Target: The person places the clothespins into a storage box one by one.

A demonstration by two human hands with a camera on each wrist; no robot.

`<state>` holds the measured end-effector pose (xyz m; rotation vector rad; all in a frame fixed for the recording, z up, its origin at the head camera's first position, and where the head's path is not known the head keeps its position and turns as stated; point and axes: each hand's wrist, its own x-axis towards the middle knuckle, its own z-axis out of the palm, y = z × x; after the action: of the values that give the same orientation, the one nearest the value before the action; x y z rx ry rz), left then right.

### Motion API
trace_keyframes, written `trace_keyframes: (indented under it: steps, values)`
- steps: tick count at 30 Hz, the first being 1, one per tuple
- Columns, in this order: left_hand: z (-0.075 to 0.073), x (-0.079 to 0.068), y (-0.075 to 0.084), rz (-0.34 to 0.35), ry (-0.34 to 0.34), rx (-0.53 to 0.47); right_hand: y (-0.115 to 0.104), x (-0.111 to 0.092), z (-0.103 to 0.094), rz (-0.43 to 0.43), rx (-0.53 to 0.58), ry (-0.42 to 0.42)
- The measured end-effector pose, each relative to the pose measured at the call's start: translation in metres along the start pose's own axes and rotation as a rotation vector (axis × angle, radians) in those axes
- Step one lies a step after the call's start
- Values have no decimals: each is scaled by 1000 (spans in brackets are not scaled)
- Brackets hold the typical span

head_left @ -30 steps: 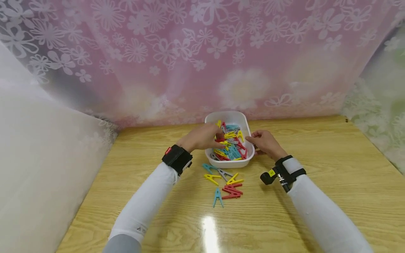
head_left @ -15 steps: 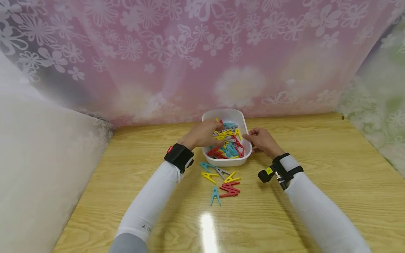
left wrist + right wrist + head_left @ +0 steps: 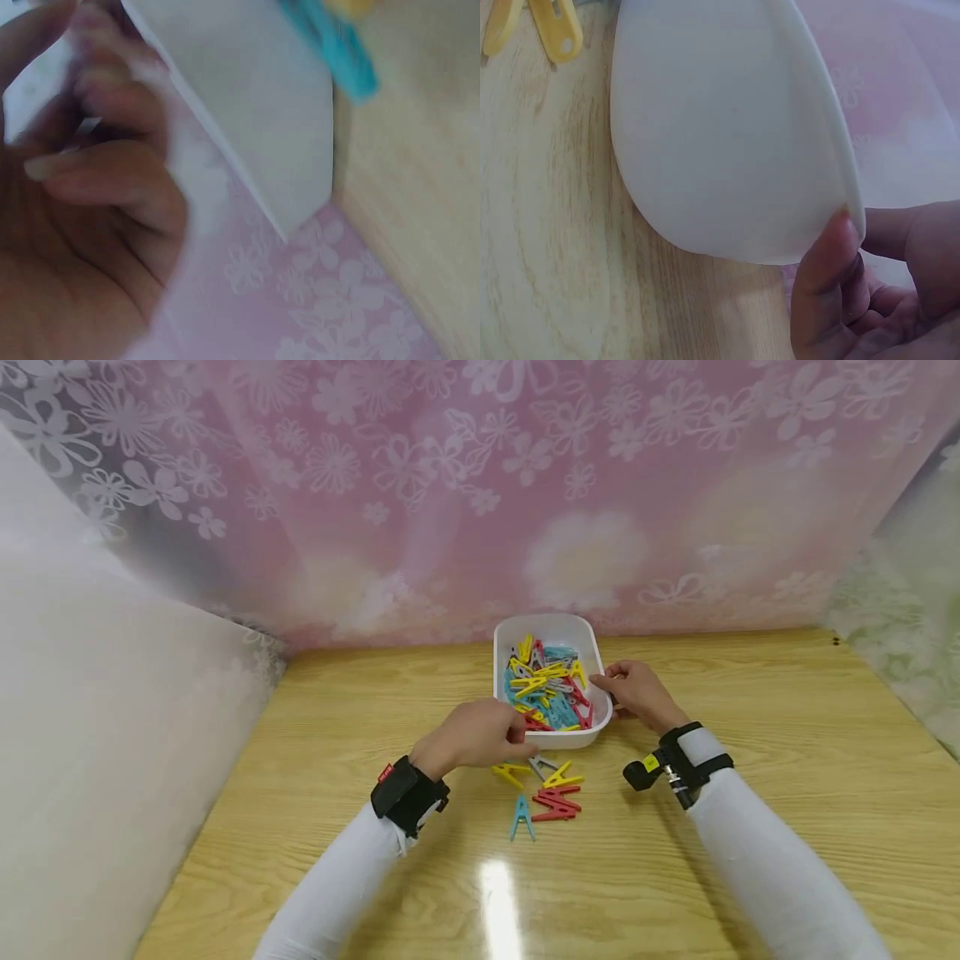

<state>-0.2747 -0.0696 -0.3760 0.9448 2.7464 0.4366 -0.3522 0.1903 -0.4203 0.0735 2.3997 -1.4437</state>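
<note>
A white plastic basin [image 3: 561, 742] holds a heap of red, yellow, blue and grey clothespins [image 3: 558, 702]. My right hand [image 3: 641, 695] pinches its right rim between thumb and fingers, as the right wrist view also shows on the basin wall [image 3: 712, 135]. Over the front left corner hangs my left hand [image 3: 480, 735], its fingers loosely bent with nothing seen between them. Just below its fingertips on the table lie a grey clothespin [image 3: 542, 766] and a yellow clothespin [image 3: 512, 774], partly covered. The left wrist view is blurred; a blue clothespin [image 3: 349, 64] shows there beside the basin.
Nearer on the wooden table [image 3: 637, 877] lie another yellow clothespin [image 3: 562, 777], red clothespins [image 3: 557, 806] in a cluster and a blue clothespin [image 3: 522, 818]. A pink flowered curtain [image 3: 450, 527] hangs right behind the basin; a white sheet [image 3: 97, 693] borders the left.
My left hand has come out of the heap inside the basin and moved toward the front, over the loose clothespins. The right hand keeps its grip on the rim.
</note>
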Motion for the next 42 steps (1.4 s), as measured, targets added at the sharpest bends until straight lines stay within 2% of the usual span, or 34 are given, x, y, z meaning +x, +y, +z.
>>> trace_keyframes:
  steps: [4,6,9,14,21,26,31,34,37,39,42]
  values:
    - [19,-16,15,-199,-152,-41,0,0,-1,-1,13,-10]
    - [30,-22,21,-293,-178,-68,1,-1,-1,4,19,-16]
    - [45,-29,28,-369,-167,-91,0,-2,-1,11,20,-18]
    - [61,-36,33,-405,-128,-97,-1,-2,-1,-1,13,-10]
    - [66,-41,32,-397,-116,-116,-1,-1,-1,4,10,0]
    - [63,-46,31,-403,-128,-151,0,-2,1,7,15,1]
    - [59,-47,34,-393,-123,-132,2,-3,-1,8,16,14]
    - [52,-45,35,-377,-108,-127,3,-4,0,-5,4,35]
    - [35,-40,33,-356,-64,-145,4,-4,3,-34,-19,74]
    - [18,-35,32,-344,-20,-163,3,-5,5,-51,-38,93]
    - [-9,-20,31,-323,55,-139,1,-7,6,-67,-57,94]
